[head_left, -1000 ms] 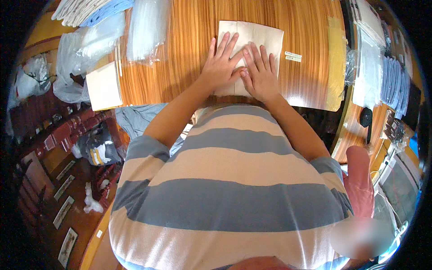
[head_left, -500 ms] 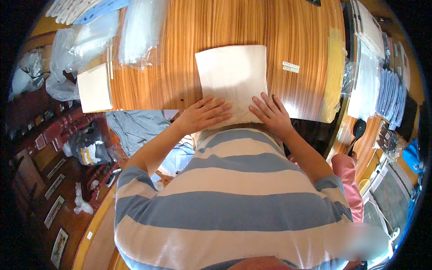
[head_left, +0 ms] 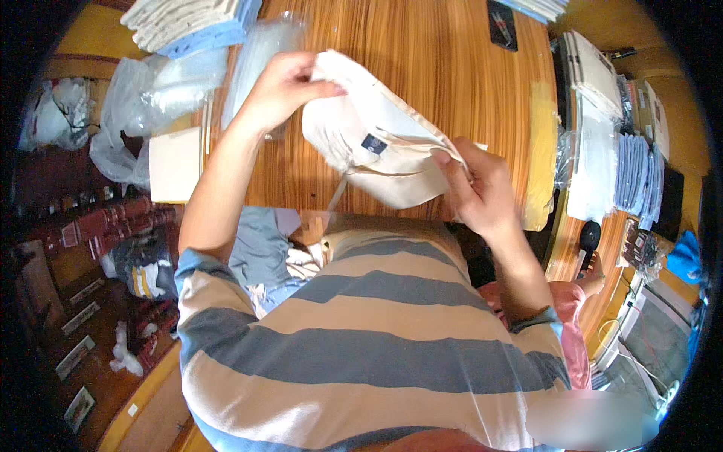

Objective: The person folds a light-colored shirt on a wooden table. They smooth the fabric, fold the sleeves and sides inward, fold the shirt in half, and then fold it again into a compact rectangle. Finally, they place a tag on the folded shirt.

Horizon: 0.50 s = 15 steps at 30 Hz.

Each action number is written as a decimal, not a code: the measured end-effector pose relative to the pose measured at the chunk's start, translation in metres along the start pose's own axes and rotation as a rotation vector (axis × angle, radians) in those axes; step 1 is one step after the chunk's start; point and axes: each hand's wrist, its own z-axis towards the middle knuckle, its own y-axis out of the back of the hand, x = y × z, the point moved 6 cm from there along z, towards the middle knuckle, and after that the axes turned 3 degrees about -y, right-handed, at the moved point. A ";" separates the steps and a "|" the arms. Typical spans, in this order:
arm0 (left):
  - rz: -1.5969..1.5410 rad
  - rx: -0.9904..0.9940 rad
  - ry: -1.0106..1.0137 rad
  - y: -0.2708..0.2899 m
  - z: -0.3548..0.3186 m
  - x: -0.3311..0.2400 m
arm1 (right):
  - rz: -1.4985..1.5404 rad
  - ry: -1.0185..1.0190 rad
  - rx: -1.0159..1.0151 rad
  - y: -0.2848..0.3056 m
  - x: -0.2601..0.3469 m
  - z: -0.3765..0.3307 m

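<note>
A folded off-white garment (head_left: 403, 177) hangs tilted between my two hands above the wooden table. A small dark label (head_left: 373, 145) shows on it, next to open folds. My left hand (head_left: 290, 84) is closed on its upper left corner, thumb on top. Its right edge is pinched by my right hand (head_left: 478, 183), with the thumb in front and the fingers partly hidden behind. From the garment's lower left side a narrow light strip hangs toward the table edge; I cannot make out what it is.
Clear plastic bags (head_left: 260, 68) lie on the table's left, beside a stack of folded clothes (head_left: 188, 26). A cream board (head_left: 177, 164) sits at the left edge. Yellow tape (head_left: 541, 151) runs down the right side, near a dark tray (head_left: 502, 26). Someone's pink sleeve (head_left: 576, 316) is at right.
The garment lay flat under both open palms; now it is lifted off the table and tilted. Both hands have closed on its edges, and the left has moved up and away. A label has come into view.
</note>
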 end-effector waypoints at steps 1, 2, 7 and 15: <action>0.099 0.083 0.057 0.001 0.025 0.011 | 0.077 -0.058 -0.002 -0.008 -0.012 -0.001; 0.131 0.204 0.093 -0.009 0.050 0.014 | 0.150 -0.129 -0.014 -0.022 -0.037 -0.006; 0.710 0.854 0.163 -0.133 0.143 0.070 | 0.697 -0.568 0.302 -0.136 -0.128 -0.046; 1.186 1.540 -0.255 -0.343 0.054 0.104 | 0.078 -0.315 0.686 -0.146 -0.130 -0.093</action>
